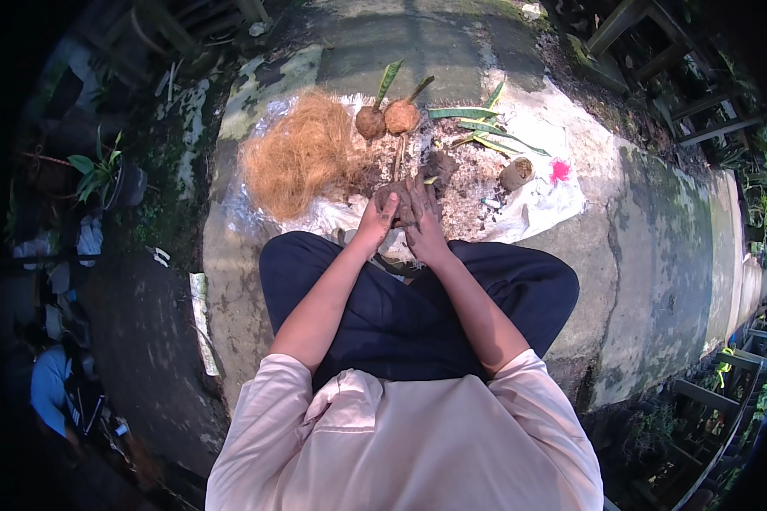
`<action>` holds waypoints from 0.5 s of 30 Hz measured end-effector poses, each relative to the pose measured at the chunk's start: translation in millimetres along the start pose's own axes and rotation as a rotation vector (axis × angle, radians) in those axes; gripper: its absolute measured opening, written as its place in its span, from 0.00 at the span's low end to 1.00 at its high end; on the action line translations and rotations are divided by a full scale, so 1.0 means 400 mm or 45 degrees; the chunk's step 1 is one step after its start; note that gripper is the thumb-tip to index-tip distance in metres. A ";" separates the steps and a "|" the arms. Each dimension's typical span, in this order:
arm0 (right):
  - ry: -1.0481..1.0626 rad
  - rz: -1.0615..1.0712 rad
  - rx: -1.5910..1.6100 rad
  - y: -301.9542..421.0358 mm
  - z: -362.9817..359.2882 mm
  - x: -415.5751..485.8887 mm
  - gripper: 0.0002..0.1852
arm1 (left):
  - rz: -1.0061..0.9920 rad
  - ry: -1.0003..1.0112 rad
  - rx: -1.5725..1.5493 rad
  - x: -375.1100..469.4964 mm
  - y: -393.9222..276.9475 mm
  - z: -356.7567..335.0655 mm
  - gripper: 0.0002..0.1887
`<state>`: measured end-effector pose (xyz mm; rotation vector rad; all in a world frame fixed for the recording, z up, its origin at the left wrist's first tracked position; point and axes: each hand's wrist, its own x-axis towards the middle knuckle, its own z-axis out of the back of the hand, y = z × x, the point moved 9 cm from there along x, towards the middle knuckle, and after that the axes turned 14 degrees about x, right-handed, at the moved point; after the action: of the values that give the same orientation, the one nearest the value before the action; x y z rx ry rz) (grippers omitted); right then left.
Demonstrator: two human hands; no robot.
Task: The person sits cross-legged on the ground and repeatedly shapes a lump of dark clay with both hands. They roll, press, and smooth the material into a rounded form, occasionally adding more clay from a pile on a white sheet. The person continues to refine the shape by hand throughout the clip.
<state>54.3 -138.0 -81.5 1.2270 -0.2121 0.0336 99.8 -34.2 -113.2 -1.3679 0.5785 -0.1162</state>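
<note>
A dark ball of wet soil [391, 191] is cupped between my two soil-smeared hands, just in front of my crossed legs. My left hand [379, 220] presses its left side, thumb up. Across its right side lies my right hand [422, 214], fingers stretched forward. A small green-yellow leaf piece [429, 181] shows by the right fingertips; whether it is stuck in the soil I cannot tell. Beyond the hands, two round root balls, one dark [370, 124] and one wrapped in brown fibre [402, 117], each carry an upright snake plant leaf.
A heap of coconut fibre [300, 153] covers the left of a white woven sack [550, 204]. Cut snake plant leaves [479, 124], a fibre-filled cup [516, 174], pink string [559, 171] and a small white tube [491, 203] lie to the right. Another person [51, 389] is at far left.
</note>
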 end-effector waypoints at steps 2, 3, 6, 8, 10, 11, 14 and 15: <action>-0.003 0.002 -0.011 0.006 -0.004 0.002 0.33 | -0.042 -0.020 -0.057 0.007 0.006 0.009 0.35; -0.005 0.000 -0.019 0.007 -0.006 0.001 0.33 | -0.062 -0.028 -0.087 0.008 0.003 0.011 0.34; -0.089 -0.048 0.133 -0.013 -0.014 0.001 0.35 | -0.212 -0.116 0.044 -0.002 -0.021 0.023 0.38; -0.039 -0.295 0.335 -0.219 -0.031 -0.044 0.38 | -0.337 -0.128 0.086 -0.003 -0.066 -0.014 0.38; -0.071 -0.582 0.786 -0.258 -0.065 -0.057 0.39 | -0.473 -0.138 0.255 -0.016 -0.087 -0.010 0.41; -0.138 -0.753 1.122 -0.216 -0.089 -0.060 0.40 | -0.548 -0.127 0.400 -0.027 -0.091 -0.002 0.43; -0.201 -0.909 1.649 -0.114 -0.079 -0.051 0.40 | -0.650 -0.138 0.775 -0.030 -0.104 -0.009 0.47; -0.196 -0.900 1.751 -0.097 -0.070 -0.048 0.40 | -0.660 -0.152 0.893 -0.030 -0.113 -0.013 0.48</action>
<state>45.1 -123.3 -129.9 2.6165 0.1818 -0.6250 98.5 -43.8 -67.0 -0.7982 0.0446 -0.5955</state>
